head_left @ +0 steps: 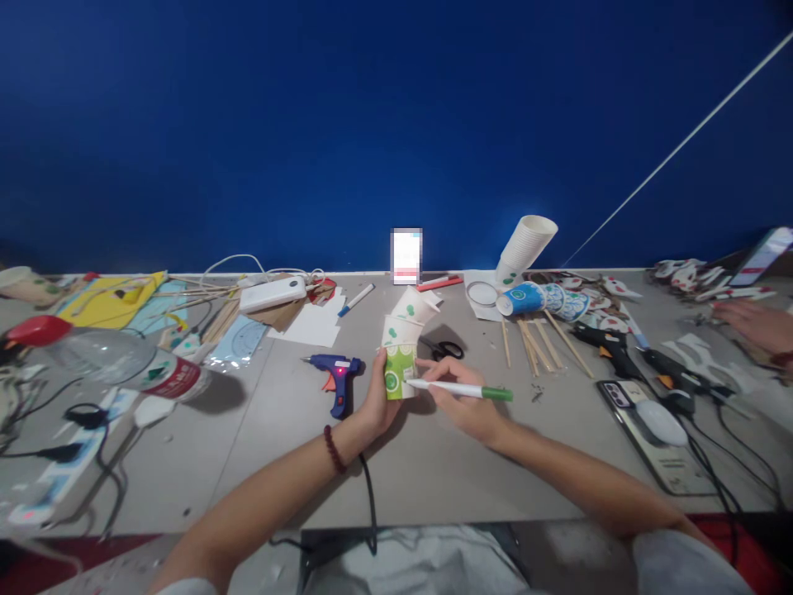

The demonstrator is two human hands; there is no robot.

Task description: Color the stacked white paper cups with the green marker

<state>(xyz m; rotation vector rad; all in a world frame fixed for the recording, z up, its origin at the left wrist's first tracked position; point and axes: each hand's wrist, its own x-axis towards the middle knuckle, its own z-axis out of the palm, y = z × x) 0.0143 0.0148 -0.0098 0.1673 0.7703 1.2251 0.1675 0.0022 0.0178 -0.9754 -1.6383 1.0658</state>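
My left hand [375, 406] is closed around a green-printed paper cup [401, 364], the lowest of a short bent column of joined paper cups. White cup pieces with green leaf marks [402, 330] rise above it and lean to the right at the top. Between the fingers of my right hand [466, 411] is a white marker with a green end [462, 388]. Its tip meets or nearly meets the green cup's side; I cannot tell which. A blue hot glue gun [336, 376] lies left of my left hand. Black scissors [444, 349] are partly hidden behind the cups.
Left are a plastic bottle [124, 357], a power strip [80, 463] and a white power bank [273, 292]. Right stand stacked white cups [526, 248], with blue patterned cups [524, 299], wooden sticks [538, 347], black glue guns [610, 345] and a phone [638, 434]. Another person's hand [752, 322] is far right.
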